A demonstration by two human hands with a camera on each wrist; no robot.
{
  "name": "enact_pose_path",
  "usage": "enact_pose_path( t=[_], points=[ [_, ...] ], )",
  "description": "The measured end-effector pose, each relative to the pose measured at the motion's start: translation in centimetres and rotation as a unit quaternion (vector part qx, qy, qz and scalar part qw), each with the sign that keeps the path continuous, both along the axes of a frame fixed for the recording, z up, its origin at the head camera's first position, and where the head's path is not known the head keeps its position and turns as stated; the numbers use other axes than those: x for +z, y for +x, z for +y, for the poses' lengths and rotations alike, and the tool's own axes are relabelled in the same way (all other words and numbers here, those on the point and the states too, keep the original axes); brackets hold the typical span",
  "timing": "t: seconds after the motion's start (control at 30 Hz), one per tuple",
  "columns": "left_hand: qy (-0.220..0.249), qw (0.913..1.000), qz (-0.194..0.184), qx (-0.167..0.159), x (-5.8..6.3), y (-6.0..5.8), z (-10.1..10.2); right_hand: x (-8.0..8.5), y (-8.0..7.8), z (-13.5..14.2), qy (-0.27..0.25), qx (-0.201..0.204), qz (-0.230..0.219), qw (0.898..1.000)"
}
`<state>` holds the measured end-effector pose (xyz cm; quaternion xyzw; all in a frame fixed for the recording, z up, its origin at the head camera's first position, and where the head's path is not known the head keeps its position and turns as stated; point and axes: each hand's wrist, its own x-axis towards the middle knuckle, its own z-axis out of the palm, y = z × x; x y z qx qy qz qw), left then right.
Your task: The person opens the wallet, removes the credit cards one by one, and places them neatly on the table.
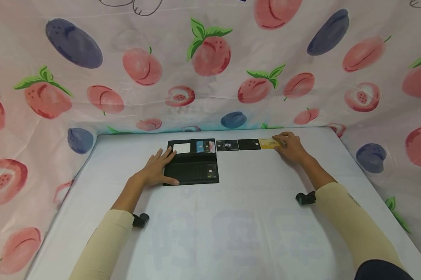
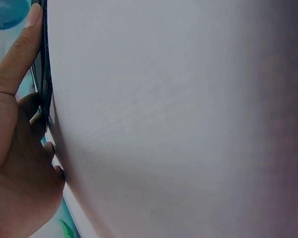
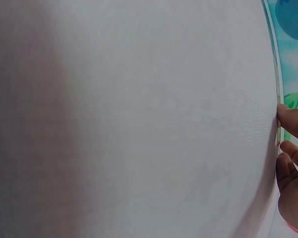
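Observation:
A black wallet [image 1: 189, 169] lies unfolded on the white table. My left hand [image 1: 156, 169] rests along its left side, fingers spread over the upper flap and thumb on the lower edge. Inside the upper flap are a white rectangle [image 1: 181, 148], a blue card [image 1: 200, 146] and other cards. One dark card [image 1: 211, 171] sits in the lower half. To the wallet's right, a black Vip card [image 1: 227, 145], a plain black card [image 1: 249, 144] and a yellow card [image 1: 267, 144] form a row. The right hand [image 1: 290, 148] pinches the yellow card's right end, fingertips covering that part.
The white table [image 1: 245, 217] stretches toward the viewer, with faint lettering showing through its cover. A fruit-print cloth [image 1: 210, 105] hangs behind it and along both sides. Small black wrist cameras stick out from the left sleeve [image 1: 105, 241] and the right sleeve [image 1: 354, 217].

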<state>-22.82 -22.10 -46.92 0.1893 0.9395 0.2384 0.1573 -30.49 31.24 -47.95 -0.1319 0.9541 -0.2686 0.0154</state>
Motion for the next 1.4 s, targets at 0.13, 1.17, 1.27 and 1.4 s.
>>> enact_pose_path(
  t=[0.13,1.17,1.27,1.4],
  points=[
    [0.001,1.0000,0.002,0.001,0.0,0.0,0.0,0.1,0.0,0.0,-0.003,-0.006,-0.005,1.000],
    [0.009,1.0000,0.004,-0.002,-0.1,0.2,0.0,0.2,4.7,-9.0,-0.120,-0.037,0.076,0.989],
    [0.009,1.0000,0.003,0.001,0.0,0.2,0.0,0.2,5.1,-10.2,-0.112,-0.022,0.065,0.991],
    [0.008,1.0000,0.003,0.001,-0.1,0.2,-0.1,0.1,5.6,-11.6,-0.104,-0.007,0.044,0.994]
  ],
)
